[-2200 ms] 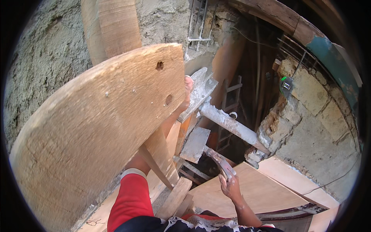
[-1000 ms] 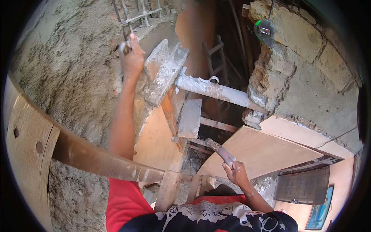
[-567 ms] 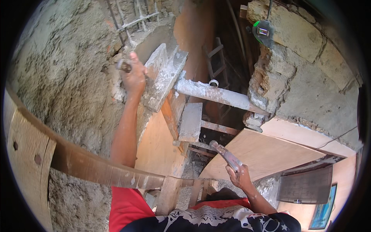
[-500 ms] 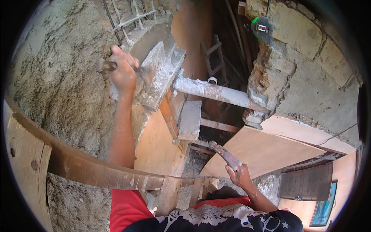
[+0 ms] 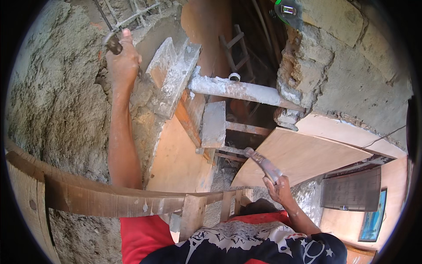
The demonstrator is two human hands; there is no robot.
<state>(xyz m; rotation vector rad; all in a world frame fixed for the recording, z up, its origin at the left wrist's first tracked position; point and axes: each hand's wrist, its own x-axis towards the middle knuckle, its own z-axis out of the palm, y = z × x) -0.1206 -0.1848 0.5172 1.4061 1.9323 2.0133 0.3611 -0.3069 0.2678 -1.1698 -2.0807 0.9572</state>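
At the upper left, my left hand (image 5: 122, 64) is raised before the rough mortared wall (image 5: 61, 88). Its fingers are wrapped round a tool with a dark knobbed end (image 5: 113, 44); the rest of this tool is hidden by the hand, and its kind is unclear. My right hand (image 5: 280, 190), lower and right of the middle, grips a long, grey, mortar-smeared tool (image 5: 264, 166) with a rounded end pointing up and left. A mortar-spattered board piece (image 5: 178, 79) stands to the right of my left hand. Steel bars (image 5: 136, 15) stick out of the wall above that hand.
A curved wooden rail (image 5: 101, 200) crosses in front of my body, under my left forearm. A mortar-caked pipe (image 5: 237, 91) spans a dark gap towards a broken block wall (image 5: 314, 66). Plywood sheets (image 5: 299, 154) lie right of middle; a ladder (image 5: 237, 48) stands deep in the gap.
My left hand has moved up and left with its tool, nearer the steel bars. My right hand has shifted slightly right, still holding its tool. The whole view has shifted a little.
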